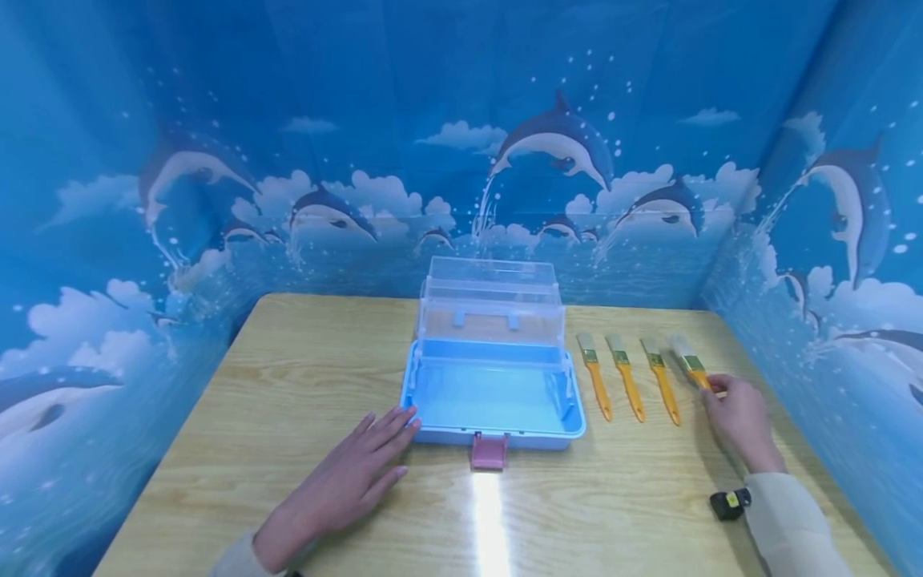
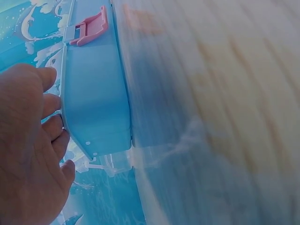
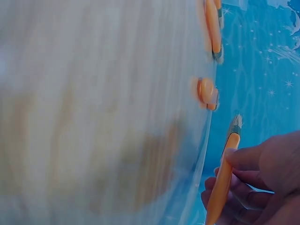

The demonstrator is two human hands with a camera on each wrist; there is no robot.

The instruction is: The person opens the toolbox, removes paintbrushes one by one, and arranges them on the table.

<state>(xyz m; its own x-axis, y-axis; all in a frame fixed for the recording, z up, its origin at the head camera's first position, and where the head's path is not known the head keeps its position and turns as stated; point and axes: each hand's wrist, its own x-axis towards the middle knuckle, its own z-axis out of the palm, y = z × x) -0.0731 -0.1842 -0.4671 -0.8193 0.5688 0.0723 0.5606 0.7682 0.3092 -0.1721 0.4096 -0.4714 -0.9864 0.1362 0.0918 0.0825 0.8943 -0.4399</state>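
A light-blue plastic box (image 1: 490, 397) stands on the table, its clear lid (image 1: 493, 300) raised at the back and a pink latch (image 1: 489, 453) hanging at its front. My left hand (image 1: 346, 477) has its fingers extended, with the fingertips at the box's front left corner. In the left wrist view the fingers lie along the box's rim. On the right, my right hand (image 1: 743, 421) pinches a paintbrush (image 3: 222, 187) by its orange handle between thumb and fingers. The brush's pale bristles point toward the back, and in the right wrist view the brush is tilted.
Several more orange-handled brushes (image 1: 626, 377) lie in a row between the box and my right hand. A small black device (image 1: 730, 504) sits by the right sleeve. Dolphin-printed blue curtains (image 1: 461, 144) enclose the wooden table (image 1: 303, 377) at the back and sides.
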